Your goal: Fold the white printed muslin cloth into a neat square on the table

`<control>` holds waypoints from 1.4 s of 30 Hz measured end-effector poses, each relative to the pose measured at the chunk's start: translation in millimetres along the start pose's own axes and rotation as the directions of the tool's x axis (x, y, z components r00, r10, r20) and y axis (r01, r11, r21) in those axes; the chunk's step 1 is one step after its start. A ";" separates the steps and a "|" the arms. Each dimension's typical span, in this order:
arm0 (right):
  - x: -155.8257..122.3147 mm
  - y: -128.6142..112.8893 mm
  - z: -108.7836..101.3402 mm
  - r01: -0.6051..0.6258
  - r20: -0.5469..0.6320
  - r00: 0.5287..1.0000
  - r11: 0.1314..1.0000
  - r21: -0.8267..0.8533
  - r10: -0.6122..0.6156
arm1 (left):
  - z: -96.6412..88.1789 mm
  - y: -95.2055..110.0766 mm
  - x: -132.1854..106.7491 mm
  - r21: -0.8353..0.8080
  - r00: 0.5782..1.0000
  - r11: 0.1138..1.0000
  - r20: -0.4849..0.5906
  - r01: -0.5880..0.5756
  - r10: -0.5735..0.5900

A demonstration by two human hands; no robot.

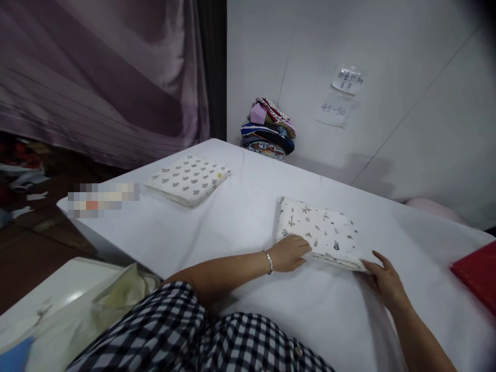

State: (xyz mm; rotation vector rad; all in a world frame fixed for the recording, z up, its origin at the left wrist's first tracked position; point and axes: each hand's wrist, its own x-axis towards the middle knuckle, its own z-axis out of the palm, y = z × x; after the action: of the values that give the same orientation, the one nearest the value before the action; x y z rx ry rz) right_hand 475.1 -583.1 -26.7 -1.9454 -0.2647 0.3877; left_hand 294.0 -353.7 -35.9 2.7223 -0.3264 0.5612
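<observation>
A folded white cloth (323,227) with small brown and grey prints lies on the white-covered table in front of me. My left hand (290,253) is at its near left edge, the fingers over the top and the thumb lower down by the side. With my right hand (385,281) I pinch the near right corner; one finger sticks up off the cloth. Some of the right fingers are hidden below the corner. Farther left, a second folded white cloth (189,178) with grey heart-like prints lies flat, apart from both hands.
The white table (248,181) ends at the left above a brown floor. Folded fabrics (268,132) are piled behind its far edge by the wall. A red item (476,274) lies at the right. A pale surface with crumpled plastic (124,292) stands low on the left.
</observation>
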 end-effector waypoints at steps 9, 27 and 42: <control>-3.2 8.8 -11.9 0.273 -0.005 0.904 0.587 -0.763 -0.427 | -31.6 -11.9 -41.9 -0.149 0.927 0.935 -0.152 0.322 -0.343; -46.9 -57.7 144.0 0.895 0.582 0.403 0.171 -0.412 -0.706 | -20.8 -11.1 -47.1 -0.617 0.654 0.524 -0.019 0.588 -0.756; -42.7 -43.0 156.3 0.895 0.505 0.444 0.339 -0.289 -0.740 | -19.4 -12.3 -48.1 -0.575 0.684 0.565 -0.012 0.592 -0.729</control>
State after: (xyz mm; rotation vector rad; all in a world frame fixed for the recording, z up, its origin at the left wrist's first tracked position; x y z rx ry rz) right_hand 375.0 -449.1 -37.7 -1.9429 -1.6787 -0.1481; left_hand 247.9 -327.8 -42.6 1.9604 0.5513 0.4760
